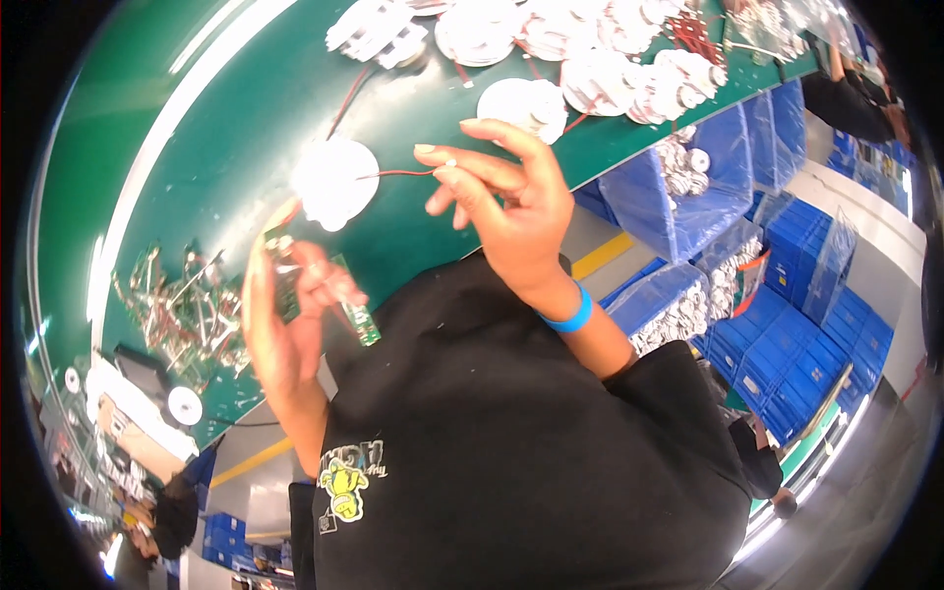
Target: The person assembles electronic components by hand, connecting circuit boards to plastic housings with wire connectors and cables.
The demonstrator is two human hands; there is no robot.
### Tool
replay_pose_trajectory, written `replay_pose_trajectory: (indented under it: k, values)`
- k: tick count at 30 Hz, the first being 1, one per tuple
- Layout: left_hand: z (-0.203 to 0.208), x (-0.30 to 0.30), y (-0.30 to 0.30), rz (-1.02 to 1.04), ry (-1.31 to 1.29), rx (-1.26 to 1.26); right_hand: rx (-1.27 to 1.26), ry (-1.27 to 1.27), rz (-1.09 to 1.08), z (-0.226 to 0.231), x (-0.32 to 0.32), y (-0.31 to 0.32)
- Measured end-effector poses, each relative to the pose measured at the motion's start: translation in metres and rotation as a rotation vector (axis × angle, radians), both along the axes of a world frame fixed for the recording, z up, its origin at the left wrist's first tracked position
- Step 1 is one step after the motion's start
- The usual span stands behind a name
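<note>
My left hand point(287, 329) grips a narrow green circuit board point(356, 313) between thumb and fingers, with a second green board point(280, 270) held behind it. My right hand point(506, 202), with a blue band on the wrist, pinches a thin red wire point(398, 173) at its fingertips. The wire runs left to a white round disc point(334, 183), which is over the green table point(226, 167) just above my left hand. Whether the disc rests on the table or hangs from the wire I cannot tell. My black shirt fills the lower middle.
Several white discs with red wires point(590, 59) lie piled along the table's far side. A heap of small metal parts point(182, 305) lies to my left. Blue crates and bagged white parts point(688, 187) stand beside the table. Other people point(177, 511) work at the edges.
</note>
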State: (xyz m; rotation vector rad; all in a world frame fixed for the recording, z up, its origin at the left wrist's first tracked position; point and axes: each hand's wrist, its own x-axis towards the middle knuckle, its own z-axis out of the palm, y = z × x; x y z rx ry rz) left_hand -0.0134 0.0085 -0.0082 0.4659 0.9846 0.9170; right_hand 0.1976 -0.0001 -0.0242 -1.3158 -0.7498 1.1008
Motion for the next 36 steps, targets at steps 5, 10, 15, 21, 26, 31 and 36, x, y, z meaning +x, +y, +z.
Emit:
replay_pose_trajectory:
  k: [5,10,15,21,26,31,36]
  values:
    - [0.016,0.034,0.002,0.09,0.132,-0.017,0.531,-0.572,0.315,-0.028,-0.014,0.017]
    - [0.02,0.041,-0.002,0.07,0.266,0.042,0.538,-0.627,0.392,-0.018,-0.033,0.013]
    - [0.013,0.038,-0.005,0.043,0.223,0.042,0.501,-0.561,0.423,-0.013,-0.037,0.009]
    - [0.012,0.037,-0.004,0.039,0.203,0.03,0.466,-0.566,0.402,-0.006,-0.038,0.01]
    - [0.007,0.035,-0.005,-0.021,0.295,0.146,0.476,-0.599,0.403,-0.006,-0.037,0.011]
    - [0.007,0.036,-0.006,-0.027,0.439,0.184,0.507,-0.611,0.343,-0.011,-0.039,0.012]
    - [0.009,0.033,-0.006,-0.106,0.354,0.195,0.517,-0.614,0.317,-0.012,-0.04,0.011]
